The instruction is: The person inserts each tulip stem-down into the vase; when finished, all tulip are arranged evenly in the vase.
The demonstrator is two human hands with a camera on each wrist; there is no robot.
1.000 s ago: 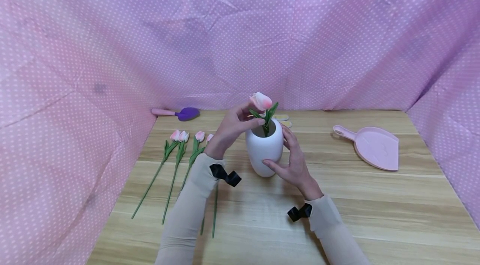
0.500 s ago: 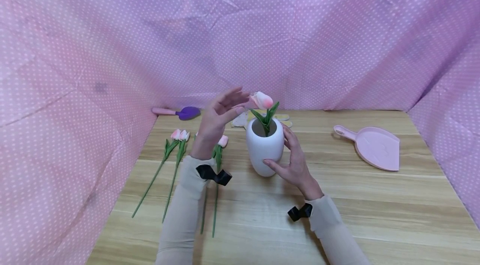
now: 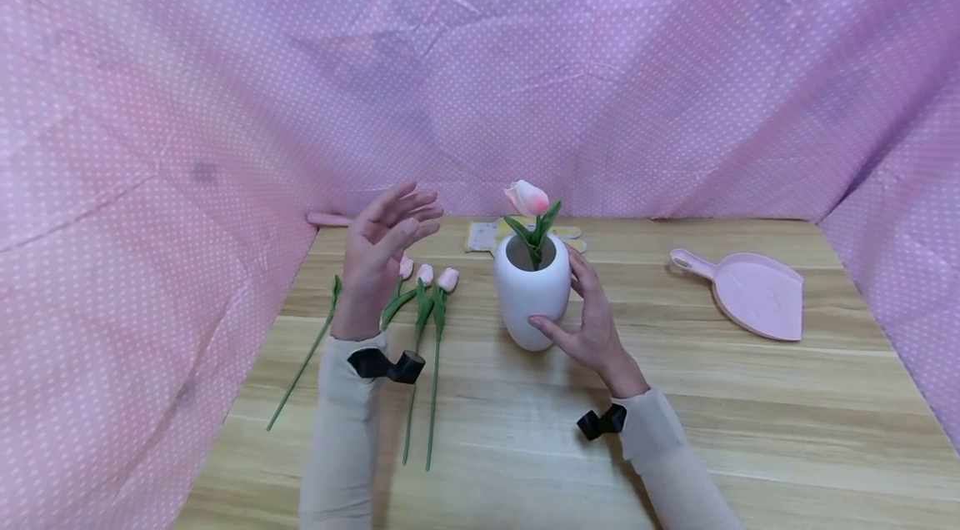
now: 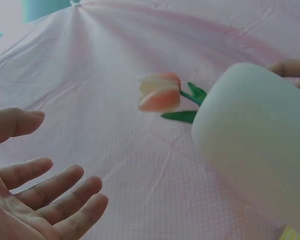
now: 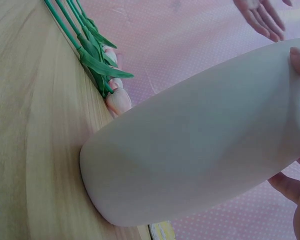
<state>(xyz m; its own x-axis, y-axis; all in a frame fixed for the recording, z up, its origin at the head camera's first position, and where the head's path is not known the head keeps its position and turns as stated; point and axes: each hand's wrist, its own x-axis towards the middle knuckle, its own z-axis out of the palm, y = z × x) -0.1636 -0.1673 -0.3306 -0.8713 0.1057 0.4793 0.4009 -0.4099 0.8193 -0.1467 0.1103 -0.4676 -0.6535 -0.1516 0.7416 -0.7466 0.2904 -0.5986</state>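
Observation:
A white vase [image 3: 531, 301] stands upright on the table, with one pink-and-white tulip [image 3: 528, 198] in it, its green leaves just above the rim. My right hand [image 3: 596, 330] grips the vase from the right, thumb on the front and fingers round the far side. In the left wrist view the tulip's bloom [image 4: 161, 93] leans out of the vase mouth. My left hand [image 3: 382, 251] is raised in the air left of the vase, fingers spread and holding nothing. Below it lie several more tulips [image 3: 437, 322] on the table, some partly hidden by the hand and forearm.
A pink dustpan-shaped scoop [image 3: 757, 295] lies at the right. Behind the vase are yellow-and-white gloves [image 3: 482, 237]. A pink handle [image 3: 327, 219] shows at the back left, the rest hidden by my left hand. Pink dotted cloth [image 3: 480, 80] hangs around the table.
My left hand has let go of the tulip in the vase and moved left over the loose tulips. The right hand stays on the vase.

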